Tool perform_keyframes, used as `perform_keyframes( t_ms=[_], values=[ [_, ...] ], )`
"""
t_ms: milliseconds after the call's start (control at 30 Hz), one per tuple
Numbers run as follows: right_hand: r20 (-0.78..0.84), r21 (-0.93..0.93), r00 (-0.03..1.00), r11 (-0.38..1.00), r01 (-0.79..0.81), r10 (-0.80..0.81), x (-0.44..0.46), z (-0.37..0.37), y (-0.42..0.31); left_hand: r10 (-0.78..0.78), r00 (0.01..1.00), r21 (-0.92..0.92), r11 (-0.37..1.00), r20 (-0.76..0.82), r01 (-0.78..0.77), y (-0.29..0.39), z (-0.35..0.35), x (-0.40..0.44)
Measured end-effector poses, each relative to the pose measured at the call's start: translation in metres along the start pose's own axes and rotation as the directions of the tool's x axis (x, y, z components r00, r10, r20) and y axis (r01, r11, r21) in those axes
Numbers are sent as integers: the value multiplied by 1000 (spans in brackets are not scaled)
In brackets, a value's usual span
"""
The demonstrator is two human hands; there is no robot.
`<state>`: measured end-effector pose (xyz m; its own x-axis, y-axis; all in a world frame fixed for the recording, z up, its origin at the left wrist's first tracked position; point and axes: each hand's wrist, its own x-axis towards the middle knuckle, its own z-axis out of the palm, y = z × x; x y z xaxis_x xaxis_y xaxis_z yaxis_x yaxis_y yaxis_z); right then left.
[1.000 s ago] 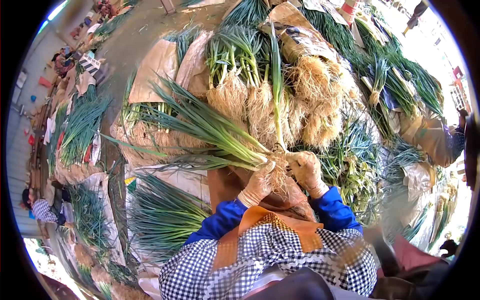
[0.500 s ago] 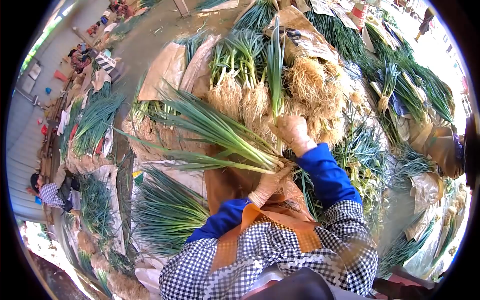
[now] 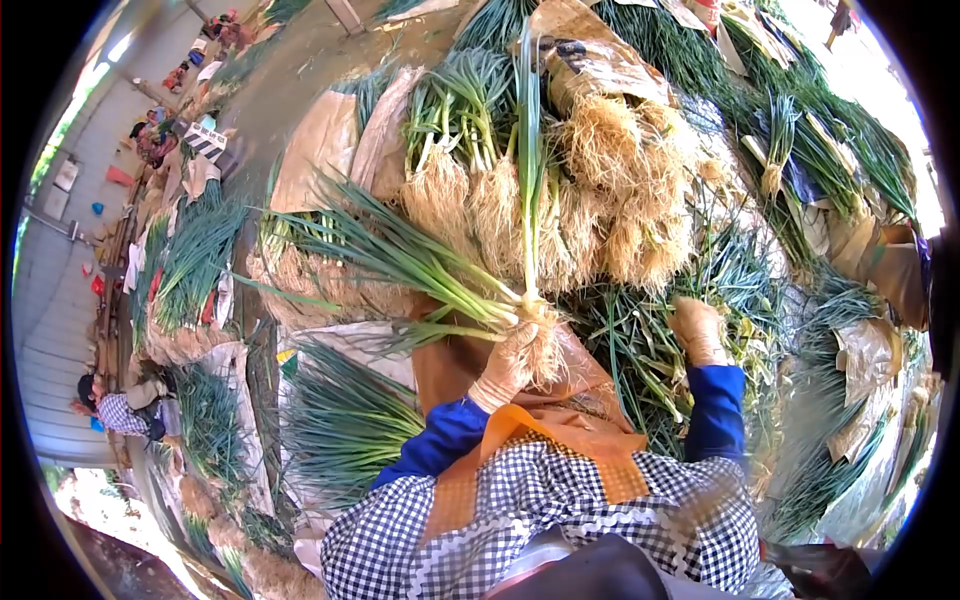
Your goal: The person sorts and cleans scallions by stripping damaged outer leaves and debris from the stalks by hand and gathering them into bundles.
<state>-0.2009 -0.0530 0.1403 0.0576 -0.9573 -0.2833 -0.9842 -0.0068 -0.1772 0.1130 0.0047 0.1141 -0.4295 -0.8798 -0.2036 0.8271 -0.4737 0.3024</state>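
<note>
My left hand (image 3: 507,368), in a pale glove, is closed round the root end of a bunch of green onions (image 3: 455,285). Their leaves fan out to the upper left, while one stalk (image 3: 529,190) stands apart and points straight up. Pale roots hang beside my fingers. Away to the right, my right hand (image 3: 697,328), gloved too, is over a heap of loose leaves (image 3: 640,350); its fingers are curled, and whether anything is in them is hidden.
Bundles with bushy roots (image 3: 610,150) lie ahead, partly under brown wrapping (image 3: 590,50). A pile of green onions (image 3: 350,420) is on a sheet at my left. A person (image 3: 125,410) sits at the far left. More piles lie at the right (image 3: 850,160).
My right hand has moved from the bunch, up along the upright stalk, then right and down to the leaf heap. My left hand still holds the bunch, slightly turned.
</note>
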Motion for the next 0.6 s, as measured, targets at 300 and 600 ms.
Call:
perform_keyframes(
  t_ms=[300,600],
  values=[
    [-179,976,924,59,210,-338,97,8,-192,51,999,-130,990,-7,-52,6,4,-4],
    [-138,484,945,813,325,-296,11,-51,-170,82,972,79,995,-221,-66,-6,5,7]
  ],
)
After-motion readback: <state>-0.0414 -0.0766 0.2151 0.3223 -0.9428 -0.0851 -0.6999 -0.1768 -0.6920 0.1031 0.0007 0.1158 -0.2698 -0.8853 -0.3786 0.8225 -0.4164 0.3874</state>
